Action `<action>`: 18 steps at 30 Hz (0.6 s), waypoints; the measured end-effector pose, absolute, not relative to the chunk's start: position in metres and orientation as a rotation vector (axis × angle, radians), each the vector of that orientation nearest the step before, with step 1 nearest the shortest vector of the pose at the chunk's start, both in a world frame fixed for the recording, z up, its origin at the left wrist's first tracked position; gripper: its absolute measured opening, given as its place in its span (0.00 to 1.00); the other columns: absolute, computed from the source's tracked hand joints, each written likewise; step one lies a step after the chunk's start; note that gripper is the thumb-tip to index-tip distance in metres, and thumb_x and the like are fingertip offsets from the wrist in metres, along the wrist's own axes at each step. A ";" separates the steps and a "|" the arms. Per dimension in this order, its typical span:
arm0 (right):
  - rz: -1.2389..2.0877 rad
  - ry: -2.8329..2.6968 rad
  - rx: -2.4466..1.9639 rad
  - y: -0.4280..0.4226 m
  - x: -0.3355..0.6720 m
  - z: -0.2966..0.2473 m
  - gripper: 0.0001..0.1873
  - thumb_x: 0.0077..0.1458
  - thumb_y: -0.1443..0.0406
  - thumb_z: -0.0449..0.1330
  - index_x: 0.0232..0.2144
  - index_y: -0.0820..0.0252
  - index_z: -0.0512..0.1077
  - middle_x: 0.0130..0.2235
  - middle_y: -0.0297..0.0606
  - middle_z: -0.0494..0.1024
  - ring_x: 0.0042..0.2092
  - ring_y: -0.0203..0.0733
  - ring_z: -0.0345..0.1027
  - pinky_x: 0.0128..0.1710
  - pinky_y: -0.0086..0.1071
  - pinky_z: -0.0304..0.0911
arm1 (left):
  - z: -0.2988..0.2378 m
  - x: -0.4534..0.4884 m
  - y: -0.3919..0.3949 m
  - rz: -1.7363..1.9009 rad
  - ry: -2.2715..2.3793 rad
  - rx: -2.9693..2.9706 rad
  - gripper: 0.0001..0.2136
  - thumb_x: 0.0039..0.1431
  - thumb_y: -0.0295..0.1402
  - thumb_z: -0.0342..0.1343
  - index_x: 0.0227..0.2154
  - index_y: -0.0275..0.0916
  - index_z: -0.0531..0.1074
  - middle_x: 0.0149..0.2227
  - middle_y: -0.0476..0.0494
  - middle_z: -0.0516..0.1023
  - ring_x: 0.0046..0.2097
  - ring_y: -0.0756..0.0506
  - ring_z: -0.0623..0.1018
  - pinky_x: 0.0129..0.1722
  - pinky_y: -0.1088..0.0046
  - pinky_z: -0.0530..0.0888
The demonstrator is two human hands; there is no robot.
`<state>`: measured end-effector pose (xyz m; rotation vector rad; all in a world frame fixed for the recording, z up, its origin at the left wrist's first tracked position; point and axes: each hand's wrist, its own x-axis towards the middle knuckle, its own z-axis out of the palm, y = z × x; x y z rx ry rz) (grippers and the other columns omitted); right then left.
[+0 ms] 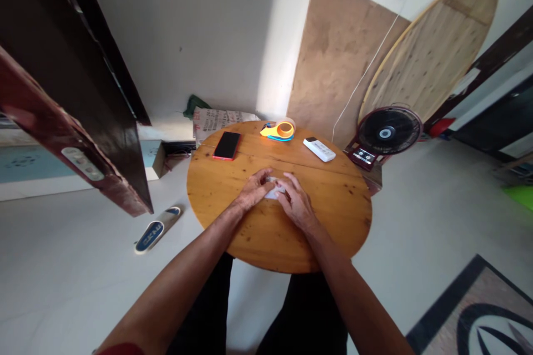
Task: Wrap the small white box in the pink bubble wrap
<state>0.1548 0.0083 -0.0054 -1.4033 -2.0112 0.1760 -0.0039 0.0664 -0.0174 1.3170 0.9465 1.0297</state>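
A small whitish, crinkled-looking piece lies between my two hands near the middle of the round wooden table. It could be paper or thin plastic; I cannot tell which. My left hand grips its left side, thumb on top and fingers curled. From the right, my right hand presses on it with bent fingers that hide part of it. Beyond my hands stand a yellow and blue tape dispenser, a red-edged phone with a dark screen, and a white remote control.
A dark fan stands right of the table, before a leaning oval board and a brown panel. At left are an open door and a slipper on the floor. A printed sack lies behind the table.
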 end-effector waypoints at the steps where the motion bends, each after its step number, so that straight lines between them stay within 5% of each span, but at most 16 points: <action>1: 0.177 -2.014 -1.409 0.008 0.155 -0.005 0.18 0.59 0.62 0.52 0.51 0.57 0.68 0.60 0.47 0.62 0.56 0.49 0.65 0.54 0.41 0.62 | -0.017 -0.005 0.067 1.026 0.926 1.292 0.29 0.44 0.36 0.62 0.52 0.34 0.67 0.40 0.42 0.76 0.40 0.45 0.75 0.41 0.70 0.71; 10: 0.169 -1.964 -1.274 0.012 0.157 -0.013 0.27 0.58 0.63 0.53 0.59 0.59 0.57 0.58 0.48 0.64 0.60 0.47 0.58 0.59 0.42 0.58 | -0.012 -0.008 0.066 1.006 0.869 1.203 0.31 0.41 0.31 0.61 0.53 0.35 0.66 0.43 0.43 0.77 0.42 0.45 0.75 0.40 0.71 0.71; 18: 0.158 -1.959 -1.291 0.013 0.159 -0.013 0.27 0.57 0.62 0.54 0.59 0.59 0.58 0.58 0.49 0.64 0.60 0.49 0.58 0.59 0.44 0.58 | -0.012 -0.008 0.069 1.092 0.794 0.958 0.25 0.37 0.25 0.57 0.45 0.36 0.71 0.40 0.44 0.78 0.35 0.47 0.76 0.35 0.72 0.71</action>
